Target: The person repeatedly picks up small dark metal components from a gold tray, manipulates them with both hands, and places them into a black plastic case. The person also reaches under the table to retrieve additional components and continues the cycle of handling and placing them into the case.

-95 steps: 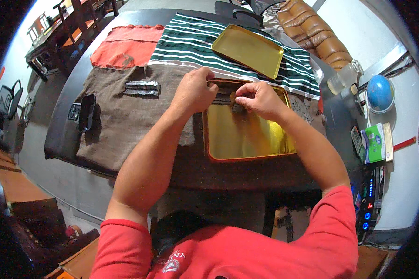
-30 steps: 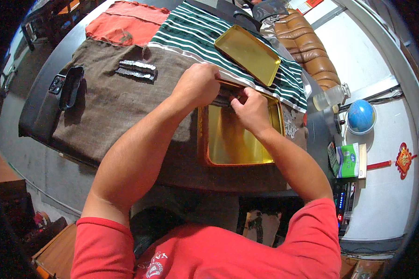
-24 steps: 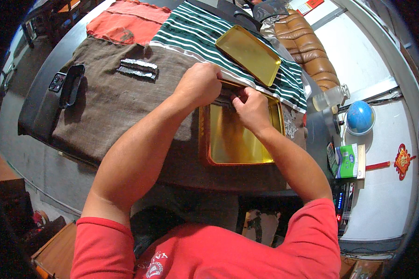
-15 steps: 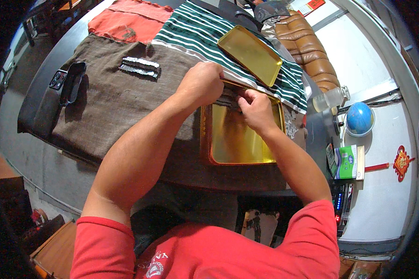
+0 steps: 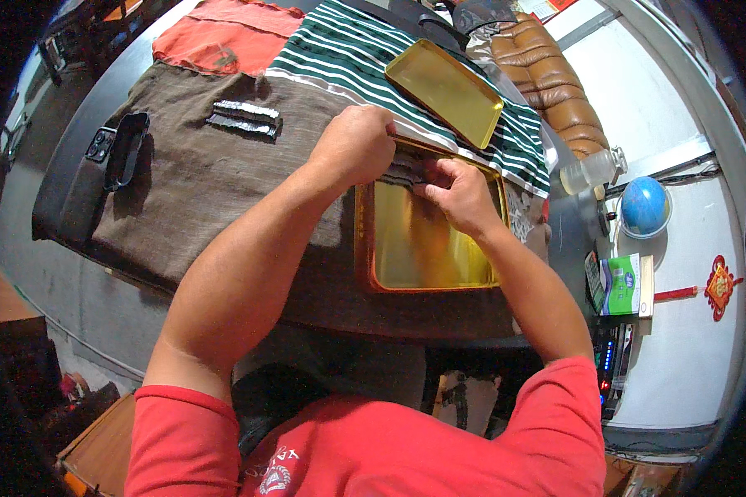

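A gold rectangular tin (image 5: 436, 288) lies on the brown cloth in front of me. At its far left corner is my left hand (image 5: 352, 146), its fingers curled closed and mostly hidden behind the back of the hand. My right hand (image 5: 464, 197) reaches inside the far part of the tin, thumb and fingers bent in a pinch. Between the two hands, dark ridged strips (image 5: 403, 168) lie side by side along the tin's far end, at the right fingertips. Whether either hand grips them is hidden. Similar strips with silvery tops (image 5: 244, 118) rest on the cloth to the left.
The gold lid (image 5: 448, 93) lies on a green-and-white striped cloth (image 5: 323, 51) beyond the tin. A black phone-like device (image 5: 101, 144) and dark band (image 5: 127, 151) are at left. Near the right edge stand a glass jar (image 5: 588, 172), a small globe (image 5: 643, 206) and a green packet (image 5: 622, 285).
My right hand has shifted slightly, and its thumb now shows more clearly beside the strips. My left hand stays at the tin's far left corner. The whole view has moved a little.
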`<move>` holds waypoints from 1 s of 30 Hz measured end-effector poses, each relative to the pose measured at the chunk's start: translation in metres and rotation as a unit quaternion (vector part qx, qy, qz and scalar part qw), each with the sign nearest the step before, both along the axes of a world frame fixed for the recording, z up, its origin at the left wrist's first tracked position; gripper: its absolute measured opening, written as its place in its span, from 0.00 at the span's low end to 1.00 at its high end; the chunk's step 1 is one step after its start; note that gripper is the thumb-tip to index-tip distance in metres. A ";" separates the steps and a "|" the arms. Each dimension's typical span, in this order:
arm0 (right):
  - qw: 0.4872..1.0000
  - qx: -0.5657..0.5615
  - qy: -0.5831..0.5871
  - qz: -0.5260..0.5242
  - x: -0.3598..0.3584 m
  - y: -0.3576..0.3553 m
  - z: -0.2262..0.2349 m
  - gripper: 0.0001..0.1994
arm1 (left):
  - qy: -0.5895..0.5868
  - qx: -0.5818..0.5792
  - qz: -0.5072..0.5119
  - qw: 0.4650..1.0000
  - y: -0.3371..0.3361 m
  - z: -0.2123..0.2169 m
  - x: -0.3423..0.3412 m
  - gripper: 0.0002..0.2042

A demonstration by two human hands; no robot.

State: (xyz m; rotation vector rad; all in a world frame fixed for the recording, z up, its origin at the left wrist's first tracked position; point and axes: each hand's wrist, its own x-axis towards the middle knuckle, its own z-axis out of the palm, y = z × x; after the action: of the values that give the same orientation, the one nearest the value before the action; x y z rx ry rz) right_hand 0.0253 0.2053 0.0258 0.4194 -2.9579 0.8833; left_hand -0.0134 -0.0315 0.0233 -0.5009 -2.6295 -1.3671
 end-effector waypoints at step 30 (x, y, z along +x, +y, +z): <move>0.999 0.011 -0.006 0.045 0.004 -0.004 0.021 0.15 | 0.024 0.003 0.001 1.000 -0.001 -0.002 -0.001 0.10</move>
State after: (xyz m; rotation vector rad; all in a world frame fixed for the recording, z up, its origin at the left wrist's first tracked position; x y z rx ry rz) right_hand 0.0295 0.2014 0.0469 0.5551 -2.9829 0.8637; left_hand -0.0144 -0.0321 0.0212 -0.5235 -2.5876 -1.3443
